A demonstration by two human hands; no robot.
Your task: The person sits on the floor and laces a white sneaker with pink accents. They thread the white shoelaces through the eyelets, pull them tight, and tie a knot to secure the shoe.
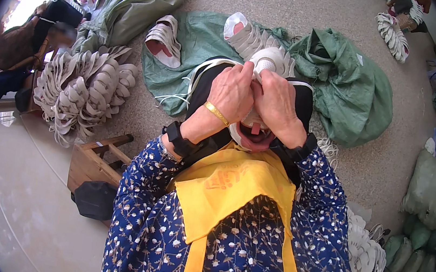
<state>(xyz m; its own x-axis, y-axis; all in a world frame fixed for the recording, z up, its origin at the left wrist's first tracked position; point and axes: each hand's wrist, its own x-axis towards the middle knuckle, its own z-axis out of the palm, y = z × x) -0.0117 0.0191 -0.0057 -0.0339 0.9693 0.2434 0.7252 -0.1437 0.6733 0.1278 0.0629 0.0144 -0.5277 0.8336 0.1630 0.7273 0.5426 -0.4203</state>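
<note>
A white shoe upper (269, 61) with a pink lining lies along my lap. Its toe points away from me and its ankle opening is nearest my apron. My left hand (231, 95) and my right hand (279, 103) meet over its middle. Both are closed, with thumbs and fingers pinching at the front of the upper. What lies right between the fingertips is mostly hidden by the hands. Just beyond the toe, a row of nested white uppers (244, 36) rests on a green woven sack (187, 29).
To the left are a big pile of stacked white uppers (85, 90) and a wooden stool (96, 162). Another short stack (164, 41) lies on the sack. A crumpled green sack (346, 89) is at the right. A person (34, 37) sits at the far left. Bundles of laces (363, 257) lie low right.
</note>
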